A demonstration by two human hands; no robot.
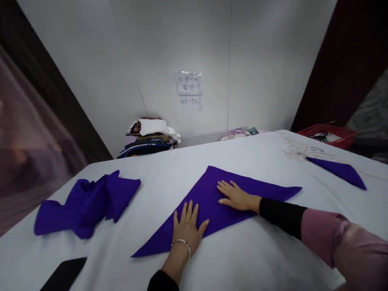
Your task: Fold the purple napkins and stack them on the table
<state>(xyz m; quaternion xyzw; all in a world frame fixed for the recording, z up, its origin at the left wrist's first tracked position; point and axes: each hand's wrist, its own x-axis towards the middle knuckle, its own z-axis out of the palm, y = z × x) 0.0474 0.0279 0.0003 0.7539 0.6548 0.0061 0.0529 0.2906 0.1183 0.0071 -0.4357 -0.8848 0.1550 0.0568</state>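
Observation:
A purple cloth napkin (209,194), folded into a large triangle, lies flat on the white-covered table (242,262). One of its corners points away from me. My left hand (187,230), with a bracelet at the wrist, presses on its near left part with the fingers spread. On its right half rests my right hand (235,196), palm down, fingers stretched out. Neither hand grips anything. To the left is a crumpled heap of purple cloth (85,202). A smaller folded purple cloth (339,169) lies at the far right.
A stack of folded fabrics (151,137) stands by the wall, with more cloth (238,133) right of it. A red basket (345,139) sits beyond the far right edge. A black flat object (65,275) lies near left. A handwritten paper sign (188,89) hangs on the wall.

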